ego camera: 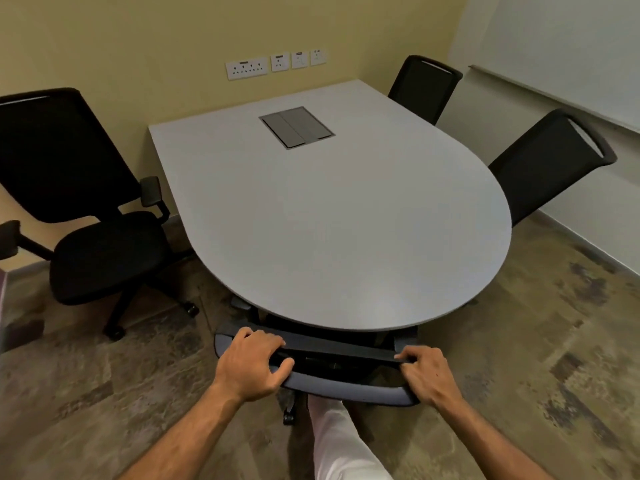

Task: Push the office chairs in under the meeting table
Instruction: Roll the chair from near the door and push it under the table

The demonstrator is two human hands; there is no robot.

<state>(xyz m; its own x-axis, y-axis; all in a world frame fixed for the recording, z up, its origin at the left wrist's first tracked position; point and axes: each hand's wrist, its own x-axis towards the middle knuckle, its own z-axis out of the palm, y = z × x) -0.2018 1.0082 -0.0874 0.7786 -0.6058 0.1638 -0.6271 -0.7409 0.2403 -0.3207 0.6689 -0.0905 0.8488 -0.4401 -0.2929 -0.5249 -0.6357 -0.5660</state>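
A grey meeting table (332, 216) with a rounded near end fills the middle of the head view. Right below that end is the top of a chair back (346, 382), its seat hidden under the table. My left hand (251, 363) grips the left part of its top bar. My right hand (427, 374) grips the right part. A black armchair (86, 209) stands pulled out at the left, angled away from the table. Two black chairs sit against the right side, one far (424, 86), one nearer (547, 161).
A grey cable hatch (297, 127) is set in the tabletop. Wall sockets (246, 68) line the yellow back wall. A white wall with a ledge runs along the right. My leg in light trousers (343, 445) stands behind the chair on patterned carpet.
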